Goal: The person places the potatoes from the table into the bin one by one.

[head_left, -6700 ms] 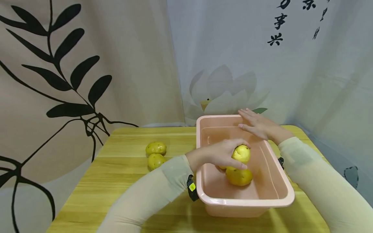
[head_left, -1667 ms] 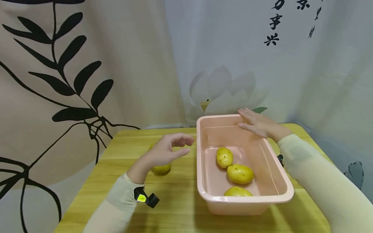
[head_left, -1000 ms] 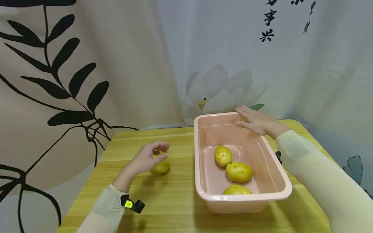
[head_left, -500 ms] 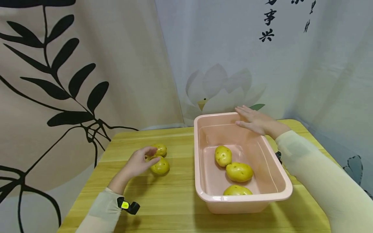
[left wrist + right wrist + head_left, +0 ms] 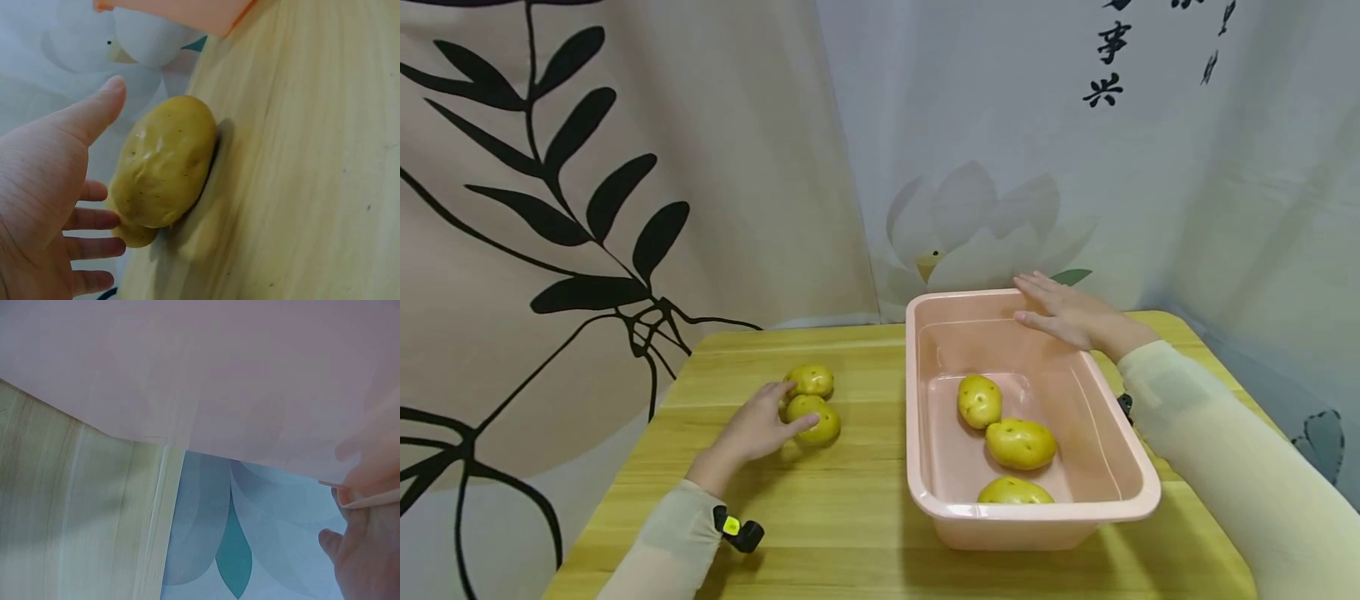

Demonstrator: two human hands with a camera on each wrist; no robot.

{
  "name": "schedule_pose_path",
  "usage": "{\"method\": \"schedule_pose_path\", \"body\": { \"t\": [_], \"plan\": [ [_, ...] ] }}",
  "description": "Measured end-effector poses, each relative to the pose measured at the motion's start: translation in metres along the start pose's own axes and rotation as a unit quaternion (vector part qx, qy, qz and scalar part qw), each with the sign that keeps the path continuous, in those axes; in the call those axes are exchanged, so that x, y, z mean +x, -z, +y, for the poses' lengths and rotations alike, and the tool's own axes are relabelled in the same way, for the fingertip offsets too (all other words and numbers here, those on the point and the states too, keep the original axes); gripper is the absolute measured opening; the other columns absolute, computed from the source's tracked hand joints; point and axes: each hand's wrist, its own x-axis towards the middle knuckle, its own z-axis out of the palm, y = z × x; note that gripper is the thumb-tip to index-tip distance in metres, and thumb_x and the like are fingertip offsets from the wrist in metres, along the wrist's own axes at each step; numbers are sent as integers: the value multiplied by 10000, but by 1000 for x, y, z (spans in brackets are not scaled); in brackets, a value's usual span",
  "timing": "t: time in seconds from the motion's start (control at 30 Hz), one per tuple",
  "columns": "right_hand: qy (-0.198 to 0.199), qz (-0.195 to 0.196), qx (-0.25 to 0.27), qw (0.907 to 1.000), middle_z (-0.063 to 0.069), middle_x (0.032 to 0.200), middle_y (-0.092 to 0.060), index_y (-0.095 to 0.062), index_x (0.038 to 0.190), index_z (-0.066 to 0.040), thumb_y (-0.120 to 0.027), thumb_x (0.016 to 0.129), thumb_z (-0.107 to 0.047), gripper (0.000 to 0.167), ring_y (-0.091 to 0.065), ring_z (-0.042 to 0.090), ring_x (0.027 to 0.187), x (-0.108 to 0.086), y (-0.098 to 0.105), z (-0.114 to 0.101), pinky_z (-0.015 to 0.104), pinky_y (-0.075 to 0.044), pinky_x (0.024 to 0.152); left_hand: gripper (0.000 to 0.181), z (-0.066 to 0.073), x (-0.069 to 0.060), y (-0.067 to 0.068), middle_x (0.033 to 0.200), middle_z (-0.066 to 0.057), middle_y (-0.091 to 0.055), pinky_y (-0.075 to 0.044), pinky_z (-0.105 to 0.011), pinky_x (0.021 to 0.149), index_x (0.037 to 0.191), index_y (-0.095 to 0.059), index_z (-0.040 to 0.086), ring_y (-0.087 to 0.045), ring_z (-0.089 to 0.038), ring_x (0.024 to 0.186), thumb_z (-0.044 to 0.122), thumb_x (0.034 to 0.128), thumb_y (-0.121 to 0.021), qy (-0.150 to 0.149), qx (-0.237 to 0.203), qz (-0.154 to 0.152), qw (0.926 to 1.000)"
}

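In the head view my left hand (image 5: 758, 423) is beside two yellow potatoes on the table, the nearer potato (image 5: 815, 421) and the farther potato (image 5: 811, 380). Its fingers and thumb are spread; the left wrist view shows a gap between the thumb and the nearer potato (image 5: 165, 164). Whether a fingertip touches the farther one is unclear. My right hand (image 5: 1071, 317) rests on the far right corner of a pink plastic basin (image 5: 1033, 512), fingers extended and thumb over the inner wall. Inside the basin lie three potatoes, one upper left (image 5: 980, 402), one central (image 5: 1020, 443), one partly hidden by the front rim (image 5: 1015, 491).
Everything stands on a wooden table (image 5: 850, 517). Behind it hangs a printed cloth (image 5: 760, 167) with dark leaves and a pale flower. The basin's wall fills much of the right wrist view.
My left hand, earlier around a potato inside the basin, has come out without one and moved left to the table potatoes. Three potatoes now lie loose in the basin. My right hand stayed on the rim.
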Motion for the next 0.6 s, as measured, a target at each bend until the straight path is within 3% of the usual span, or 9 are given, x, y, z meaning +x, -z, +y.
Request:
{"method": "schedule_pose_path", "body": {
  "t": [0.23,0.6],
  "plan": [
    [32,104,37,9999,147,1594,-114,-167,1544,-98,-397,987,-541,748,-45,363,1453,-2,0,3,611,-90,1116,968,1,3,-14,1446,-202,-399,-366,-558,1016,1435,-401,37,-426,-393,1282,765,805,-497,20,83,15,10000],
    [10,15,51,10000,140,1596,-110,-164,1547,-117,-400,985,-541,742,-48,358,1454,-2,-1,-2,624,-97,1108,988,1,-2,-21,1442,-194,-417,-371,-554,1007,1471,-338,65,-429,-385,1282,767,796,-507,246,-184,-61,9995]
  ]
}}
